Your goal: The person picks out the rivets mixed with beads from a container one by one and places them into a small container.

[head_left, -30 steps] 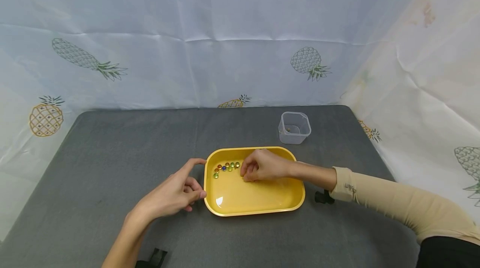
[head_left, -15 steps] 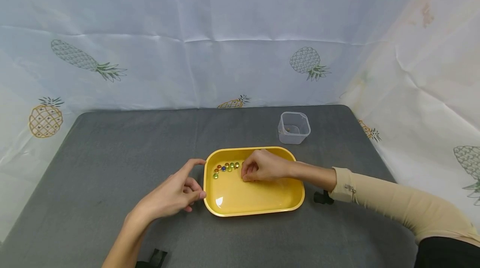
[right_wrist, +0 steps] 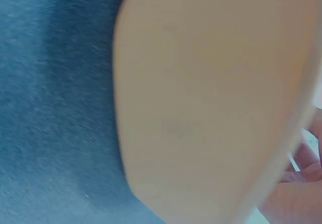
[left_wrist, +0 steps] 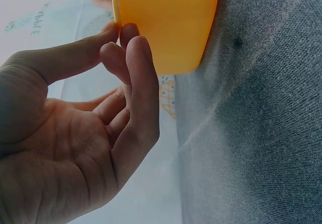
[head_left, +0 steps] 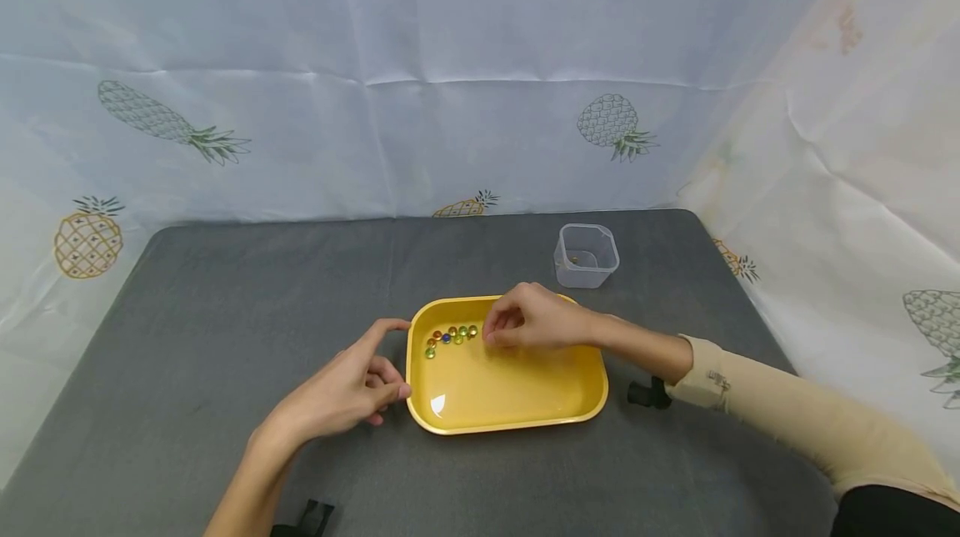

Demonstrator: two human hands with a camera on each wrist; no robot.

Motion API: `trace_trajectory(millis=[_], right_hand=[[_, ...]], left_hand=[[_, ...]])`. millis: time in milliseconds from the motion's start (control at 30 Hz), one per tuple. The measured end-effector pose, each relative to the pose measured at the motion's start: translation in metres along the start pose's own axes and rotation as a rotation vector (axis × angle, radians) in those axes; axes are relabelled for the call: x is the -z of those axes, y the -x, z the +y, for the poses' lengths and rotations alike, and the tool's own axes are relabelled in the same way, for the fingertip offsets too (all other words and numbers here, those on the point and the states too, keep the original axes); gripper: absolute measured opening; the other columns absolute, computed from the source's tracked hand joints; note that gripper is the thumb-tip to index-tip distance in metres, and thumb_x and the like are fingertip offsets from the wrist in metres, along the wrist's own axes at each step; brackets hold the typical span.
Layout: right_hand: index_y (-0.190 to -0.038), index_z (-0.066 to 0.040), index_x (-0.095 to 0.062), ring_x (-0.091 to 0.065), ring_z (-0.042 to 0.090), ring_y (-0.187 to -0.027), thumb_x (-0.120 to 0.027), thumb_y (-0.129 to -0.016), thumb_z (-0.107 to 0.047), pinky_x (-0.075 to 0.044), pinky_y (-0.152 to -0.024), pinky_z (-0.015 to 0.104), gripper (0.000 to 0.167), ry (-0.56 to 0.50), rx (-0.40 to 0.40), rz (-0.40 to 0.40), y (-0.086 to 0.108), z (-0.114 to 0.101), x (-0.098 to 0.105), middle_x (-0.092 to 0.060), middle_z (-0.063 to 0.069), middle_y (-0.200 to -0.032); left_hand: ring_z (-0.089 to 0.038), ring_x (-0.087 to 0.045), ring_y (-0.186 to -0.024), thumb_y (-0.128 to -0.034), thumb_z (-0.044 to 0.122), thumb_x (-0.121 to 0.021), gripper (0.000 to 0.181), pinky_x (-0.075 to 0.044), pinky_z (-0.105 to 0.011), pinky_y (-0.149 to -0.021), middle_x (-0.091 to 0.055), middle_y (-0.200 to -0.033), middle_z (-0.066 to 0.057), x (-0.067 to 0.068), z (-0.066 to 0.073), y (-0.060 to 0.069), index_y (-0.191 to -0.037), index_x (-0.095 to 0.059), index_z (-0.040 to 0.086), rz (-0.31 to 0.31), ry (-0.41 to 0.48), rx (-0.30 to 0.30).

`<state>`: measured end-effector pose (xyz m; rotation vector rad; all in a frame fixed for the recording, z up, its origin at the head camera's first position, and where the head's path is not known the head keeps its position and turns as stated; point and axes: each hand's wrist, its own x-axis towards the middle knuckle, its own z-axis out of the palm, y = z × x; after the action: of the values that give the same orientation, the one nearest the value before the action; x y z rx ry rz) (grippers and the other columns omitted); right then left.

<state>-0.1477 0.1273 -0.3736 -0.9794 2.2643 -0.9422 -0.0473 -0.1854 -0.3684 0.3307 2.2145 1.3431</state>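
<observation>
A yellow tray (head_left: 495, 404) lies on the grey table, its left wall also showing in the left wrist view. Inside, toward its back left, several small glass marbles (head_left: 460, 338) in green, amber and blue sit in a bent row. My left hand (head_left: 337, 387) touches the tray's left side, index finger and thumb spread apart along the rim, the other fingers loosely bent. Over the right end of the row is my right hand (head_left: 536, 318), thumb and forefinger close together and pointing down. Whether a marble is between those fingertips is hidden.
A clear plastic container (head_left: 587, 256) stands behind the tray at right, with a few tiny things at its bottom. White pineapple-print cloth (head_left: 480, 137) hangs along the table's back edge. The right forearm crosses the tray's right wall.
My right hand has risen slightly and shifted toward the tray's back edge, with its forearm higher. The left hand and the visible marbles stay in place.
</observation>
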Motion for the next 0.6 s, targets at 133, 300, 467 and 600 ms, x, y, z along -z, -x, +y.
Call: trace_trajectory(millis=[133, 300, 467, 600], right_hand=[[-0.107, -0.004, -0.082, -0.072, 0.008, -0.079, -0.077, -0.101, -0.013, -0.064, -0.078, 0.024, 0.011, -0.034, 0.026, 0.025, 0.005, -0.005, 0.009, -0.081, 0.007, -0.092], [-0.107, -0.002, -0.08, -0.074, 0.016, -0.082, -0.078, -0.101, -0.012, -0.065, -0.079, 0.026, 0.011, -0.082, 0.043, 0.06, 0.012, -0.009, 0.019, -0.082, 0.016, -0.098], [-0.109, -0.002, -0.079, -0.076, 0.031, -0.086, -0.078, -0.1, -0.008, -0.066, -0.084, 0.026, 0.01, -0.13, 0.017, 0.098, 0.018, -0.013, 0.028, -0.081, 0.018, -0.098], [-0.109, -0.002, -0.079, -0.073, 0.043, -0.089, -0.078, -0.099, -0.006, -0.066, -0.085, 0.026, 0.01, -0.163, 0.007, 0.129, 0.021, -0.016, 0.032, -0.079, 0.017, -0.096]], left_hand=[[-0.028, -0.071, -0.079, -0.1026, 0.012, -0.075, 0.077, -0.063, -0.035, -0.062, -0.076, -0.094, -0.014, 0.0, 0.0, 0.0, -0.165, -0.03, 0.011, 0.0, -0.003, 0.002], [-0.028, -0.071, -0.079, -0.103, 0.012, -0.074, 0.076, -0.063, -0.035, -0.062, -0.076, -0.094, -0.014, 0.0, 0.001, 0.0, -0.165, -0.03, 0.011, 0.003, -0.004, 0.004], [-0.028, -0.071, -0.079, -0.1031, 0.013, -0.074, 0.076, -0.063, -0.035, -0.062, -0.076, -0.095, -0.014, 0.0, 0.001, 0.0, -0.164, -0.03, 0.011, 0.002, -0.005, 0.001], [-0.028, -0.071, -0.079, -0.1023, 0.013, -0.076, 0.077, -0.063, -0.035, -0.062, -0.076, -0.094, -0.015, 0.0, 0.001, 0.0, -0.164, -0.03, 0.01, 0.001, -0.006, -0.002]])
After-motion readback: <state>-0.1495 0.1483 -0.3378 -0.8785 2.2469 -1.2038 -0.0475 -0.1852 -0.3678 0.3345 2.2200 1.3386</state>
